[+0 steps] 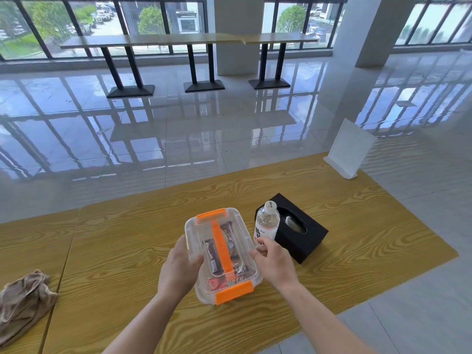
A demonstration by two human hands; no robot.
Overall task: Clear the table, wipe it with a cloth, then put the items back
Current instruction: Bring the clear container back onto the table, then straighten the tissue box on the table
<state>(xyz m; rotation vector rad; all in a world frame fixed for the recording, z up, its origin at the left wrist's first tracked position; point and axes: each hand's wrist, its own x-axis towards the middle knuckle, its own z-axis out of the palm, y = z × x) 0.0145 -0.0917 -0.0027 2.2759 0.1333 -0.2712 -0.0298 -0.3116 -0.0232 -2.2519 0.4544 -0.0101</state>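
Observation:
A clear plastic box with orange clips and an orange handle holds several snack packets. It is over the middle of the wooden table. My left hand grips its left side and my right hand grips its right side. Just right of the box stands a clear water bottle with a white cap. Behind the bottle sits a black tissue box. A crumpled beige cloth lies at the table's left edge, well apart from both hands.
A white upright sign holder stands at the table's far right corner. Beyond the table lies a glossy tiled floor with long tables by the windows and a white pillar.

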